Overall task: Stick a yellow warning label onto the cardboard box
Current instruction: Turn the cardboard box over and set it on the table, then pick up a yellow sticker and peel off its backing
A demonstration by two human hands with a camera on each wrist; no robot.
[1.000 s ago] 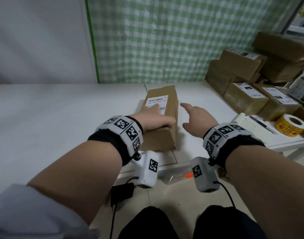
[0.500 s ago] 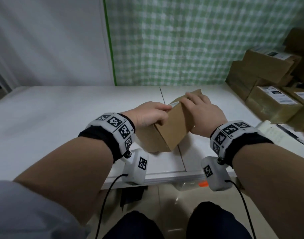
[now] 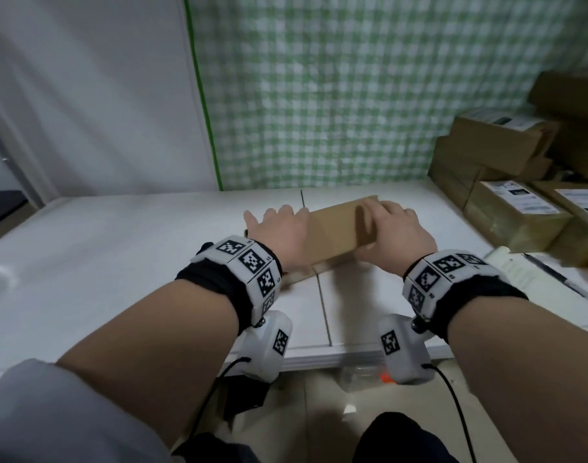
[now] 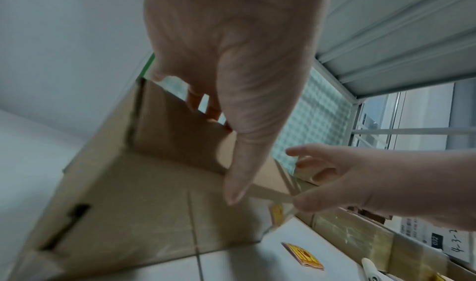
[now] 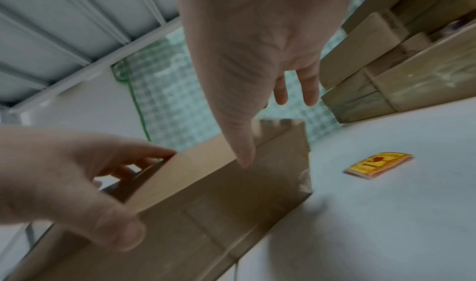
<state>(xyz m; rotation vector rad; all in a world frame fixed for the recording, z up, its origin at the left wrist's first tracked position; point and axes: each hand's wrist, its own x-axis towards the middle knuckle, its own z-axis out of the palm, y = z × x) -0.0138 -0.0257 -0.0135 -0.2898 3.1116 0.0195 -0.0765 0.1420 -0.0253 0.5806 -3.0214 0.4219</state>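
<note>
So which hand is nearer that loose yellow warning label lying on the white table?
Right. The right hand holds the brown cardboard box's end beside the yellow warning label; the left hand grips the far end.

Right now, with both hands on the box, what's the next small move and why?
Probably lay the cardboard box flat, plain face up: the left hand and right hand hold it tilted, and the yellow label waits on the table beside it.

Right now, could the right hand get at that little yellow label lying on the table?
Probably yes, once it lets go. The right hand is holding the cardboard box, but the yellow label lies flat on bare white table just beside the box, with nothing between them.
</note>
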